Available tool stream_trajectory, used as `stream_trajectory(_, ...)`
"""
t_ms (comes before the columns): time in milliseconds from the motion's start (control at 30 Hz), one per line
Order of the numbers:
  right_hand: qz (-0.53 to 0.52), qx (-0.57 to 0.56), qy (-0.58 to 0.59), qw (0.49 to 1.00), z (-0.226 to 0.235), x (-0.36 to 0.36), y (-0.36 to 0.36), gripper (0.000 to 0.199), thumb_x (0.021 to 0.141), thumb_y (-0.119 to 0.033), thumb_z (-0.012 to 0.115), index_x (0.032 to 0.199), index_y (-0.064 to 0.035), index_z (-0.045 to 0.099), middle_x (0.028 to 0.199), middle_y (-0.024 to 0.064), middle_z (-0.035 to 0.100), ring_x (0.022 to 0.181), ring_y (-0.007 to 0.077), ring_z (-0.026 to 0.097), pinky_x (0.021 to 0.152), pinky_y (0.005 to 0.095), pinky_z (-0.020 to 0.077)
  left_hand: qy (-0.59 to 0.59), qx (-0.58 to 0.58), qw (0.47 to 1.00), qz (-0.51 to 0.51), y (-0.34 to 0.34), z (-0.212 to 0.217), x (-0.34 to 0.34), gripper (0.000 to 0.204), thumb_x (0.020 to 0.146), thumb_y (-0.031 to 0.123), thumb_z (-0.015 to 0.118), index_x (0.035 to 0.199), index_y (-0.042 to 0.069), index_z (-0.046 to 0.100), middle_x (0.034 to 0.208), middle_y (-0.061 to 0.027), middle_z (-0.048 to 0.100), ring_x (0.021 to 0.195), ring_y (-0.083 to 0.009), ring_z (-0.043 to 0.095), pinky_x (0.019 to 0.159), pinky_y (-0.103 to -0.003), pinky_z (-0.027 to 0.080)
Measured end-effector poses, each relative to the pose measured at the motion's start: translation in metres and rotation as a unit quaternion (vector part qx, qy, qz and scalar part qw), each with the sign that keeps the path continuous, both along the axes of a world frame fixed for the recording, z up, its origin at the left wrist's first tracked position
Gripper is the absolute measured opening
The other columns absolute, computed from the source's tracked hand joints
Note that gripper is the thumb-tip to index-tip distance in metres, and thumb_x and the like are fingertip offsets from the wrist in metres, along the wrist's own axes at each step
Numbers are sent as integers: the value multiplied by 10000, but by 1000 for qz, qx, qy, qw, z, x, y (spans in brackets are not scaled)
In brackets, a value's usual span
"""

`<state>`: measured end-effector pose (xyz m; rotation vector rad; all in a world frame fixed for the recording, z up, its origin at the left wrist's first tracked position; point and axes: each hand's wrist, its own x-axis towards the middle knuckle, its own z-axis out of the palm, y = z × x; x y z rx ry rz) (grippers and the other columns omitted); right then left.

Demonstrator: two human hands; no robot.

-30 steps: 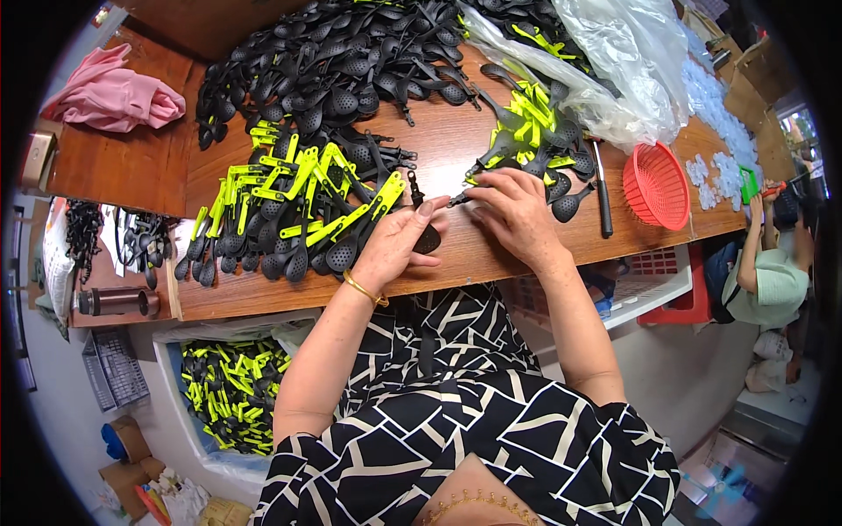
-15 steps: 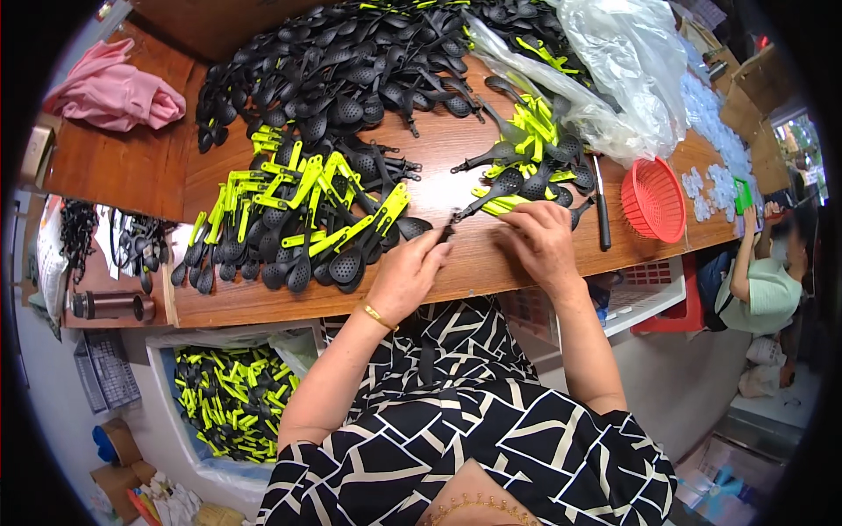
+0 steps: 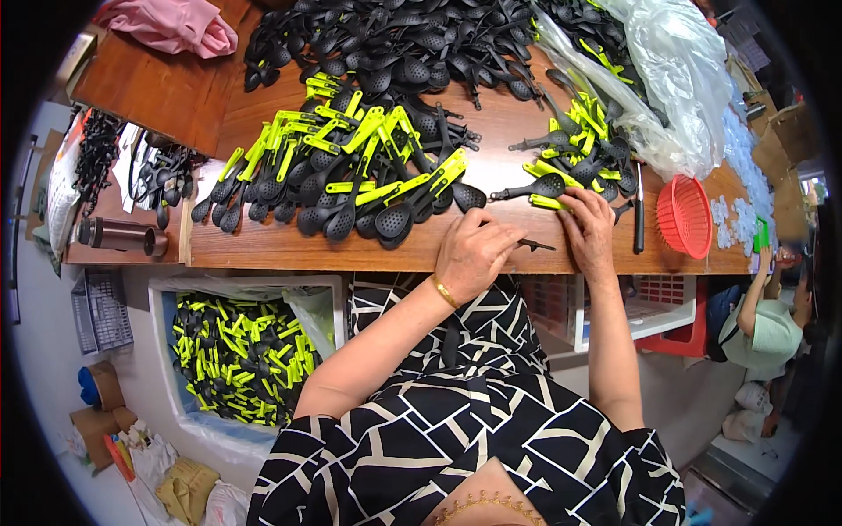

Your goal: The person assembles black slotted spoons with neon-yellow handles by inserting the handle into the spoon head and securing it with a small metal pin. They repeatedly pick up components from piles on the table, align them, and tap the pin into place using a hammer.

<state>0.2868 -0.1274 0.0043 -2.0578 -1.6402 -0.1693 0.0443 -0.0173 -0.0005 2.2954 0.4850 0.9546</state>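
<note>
My left hand (image 3: 474,254), with a gold bangle at the wrist, is closed in a pinch on a slim black part (image 3: 537,245) that juts to the right above the table's front edge. To its right, the fingertips of my right hand (image 3: 590,223) close on the end of a lime-green handle (image 3: 548,202). Just behind that handle lies a black slotted spoon (image 3: 537,187), its stem pointing left. More lime-green handles and black spoon heads form a small pile (image 3: 589,145) beyond my right hand. Left of my left hand, slotted spoons with lime-green handles (image 3: 368,188) lie heaped.
A large heap of black slotted spoons (image 3: 412,44) covers the back. Clear plastic bags (image 3: 675,79), a red basket (image 3: 684,215) and a black-handled tool (image 3: 638,223) are at right. Below left, a lined bin (image 3: 241,359) holds lime-and-black pieces. Another person (image 3: 761,324) sits far right.
My view has shifted, so the table sits higher and further right. My left hand has drawn back toward the front edge with the slim black part. My right hand stays by the lime-green handle.
</note>
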Motion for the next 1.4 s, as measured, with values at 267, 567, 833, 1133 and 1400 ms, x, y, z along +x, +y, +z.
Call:
stream_trajectory(267, -3, 30, 3, 1000, -9, 5, -1, 219, 936, -167, 748, 1150, -124, 748, 1272, 38, 711, 1256, 284, 596, 1075, 439, 403, -6, 48, 999, 12, 2, -8, 1, 248, 897, 127, 741, 1137, 159, 788, 1035, 0, 787, 1052, -229, 674, 969, -438, 425)
stream_trajectory(567, -22, 61, -26, 998, 6, -5, -4, 375, 902, -188, 770, 1269, -137, 707, 1319, 50, 685, 1298, 294, 563, 1110, 456, 372, -202, -473, 856, -54, 9, -16, -6, 373, 1088, 94, 598, 1439, -26, 556, 1032, -155, 775, 868, -178, 760, 825, -307, 614)
stream_trajectory(833, 58, 36, -16, 998, 18, -25, 12, 398, 873, -228, 805, 1258, -174, 721, 1322, 28, 670, 1325, 280, 542, 1129, 460, 349, -223, -519, 825, -14, 12, -6, -11, 393, 1083, 144, 621, 1419, -51, 558, 1050, -173, 777, 803, -204, 771, 763, -292, 610)
stream_trajectory(1133, 55, 72, 6, 996, 16, 4, 47, 150, 901, -190, 781, 1047, -157, 784, 1094, 7, 730, 1161, 235, 627, 1064, 440, 379, -120, -559, 820, 26, 23, 4, -3, 496, 1068, 196, 656, 1487, -24, 507, 1072, -177, 785, 786, -206, 780, 655, -265, 584)
stream_trajectory(1400, 53, 74, -2, 996, 28, 35, 50, 96, 866, -177, 799, 958, -147, 792, 1008, 7, 738, 1040, 222, 655, 956, 388, 432, -83, -550, 831, 27, 21, 1, 3, 469, 1065, 176, 659, 1476, -11, 532, 1069, -169, 785, 804, -170, 766, 671, -255, 588)
